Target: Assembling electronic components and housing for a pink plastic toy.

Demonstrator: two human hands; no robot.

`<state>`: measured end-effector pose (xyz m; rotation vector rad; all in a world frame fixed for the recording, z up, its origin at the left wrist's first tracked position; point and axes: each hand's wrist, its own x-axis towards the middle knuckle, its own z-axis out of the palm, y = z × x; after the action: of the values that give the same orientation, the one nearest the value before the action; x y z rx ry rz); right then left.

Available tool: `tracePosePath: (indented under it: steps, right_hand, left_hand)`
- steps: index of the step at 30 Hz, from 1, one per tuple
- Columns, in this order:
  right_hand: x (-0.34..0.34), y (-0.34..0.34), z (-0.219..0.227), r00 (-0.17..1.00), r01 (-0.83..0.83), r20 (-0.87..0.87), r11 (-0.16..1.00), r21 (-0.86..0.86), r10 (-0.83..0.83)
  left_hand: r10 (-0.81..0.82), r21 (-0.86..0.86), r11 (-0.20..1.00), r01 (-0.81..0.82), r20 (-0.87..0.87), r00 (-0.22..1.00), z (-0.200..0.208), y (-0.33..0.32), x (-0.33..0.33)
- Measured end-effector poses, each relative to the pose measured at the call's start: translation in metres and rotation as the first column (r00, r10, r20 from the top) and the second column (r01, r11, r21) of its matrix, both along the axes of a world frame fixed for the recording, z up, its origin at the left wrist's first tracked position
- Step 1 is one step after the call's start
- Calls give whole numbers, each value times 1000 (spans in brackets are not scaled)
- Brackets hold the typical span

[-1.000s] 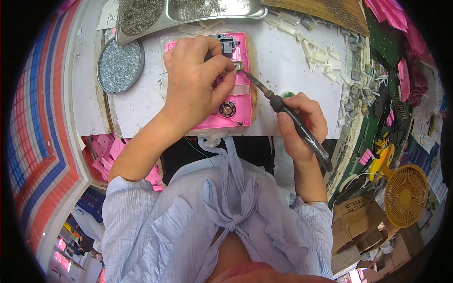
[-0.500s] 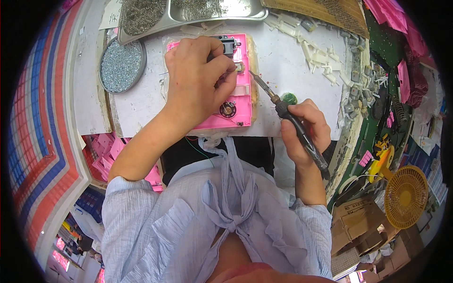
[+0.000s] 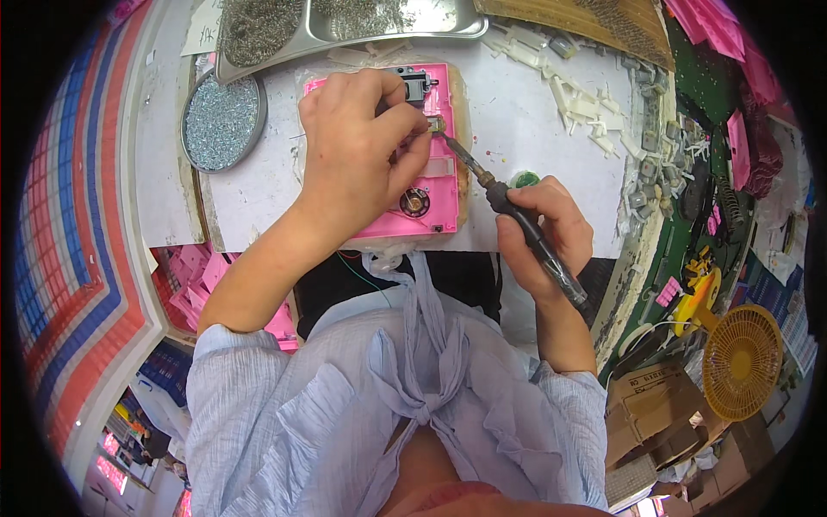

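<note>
The open pink casing (image 3: 445, 191) lies in front of you on a tan pad (image 3: 466, 146) at the near edge of the work surface, with a round speaker (image 3: 414, 202) in its near part. Your left hand (image 3: 355, 142) rests over the casing, thumb and fingers pinched beside a small metal part (image 3: 437, 126); you hide your fingertips, so I cannot tell whether they grasp it. Your right hand (image 3: 553, 231) grips the black handle of a soldering iron (image 3: 497, 196), its tip at that part, whether touching or just beside it I cannot tell. A small green round item (image 3: 524, 179) sits near your right fingers.

Your table (image 3: 258, 202) is covered in white sheet, with white plastic pieces (image 3: 590, 108) and grey blocks (image 3: 637, 172) strewn along its right side. Beyond, a yellow fan (image 3: 742, 362) stands to your right, and a red, blue and white striped sheet (image 3: 90, 215) hangs on your left.

To your left, a round dish (image 3: 264, 121) holds many tiny silvery-blue pieces. At the far edge, a steel tray (image 3: 444, 15) has dark, wiry metal bits heaped in two compartments. A cardboard box (image 3: 655, 409) stands low at your right.
</note>
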<state>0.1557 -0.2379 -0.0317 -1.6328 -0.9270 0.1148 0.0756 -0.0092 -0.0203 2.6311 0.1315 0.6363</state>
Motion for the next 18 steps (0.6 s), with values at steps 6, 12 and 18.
tracePosePath:
  steps: [6,12,18]
  right_hand:
    - [0,-8,3,999,38,-6,999,-7,-38]
    - [4,-12,5,998,54,9,998,43,-55]
    - [6,-15,6,997,74,25,995,62,-76]
  left_hand:
    - [6,14,1000,-6,-12,1000,1,0,0]
    - [-6,8,1000,6,-6,1000,-1,1,0]
    - [-2,17,1000,3,-20,1000,2,0,0]
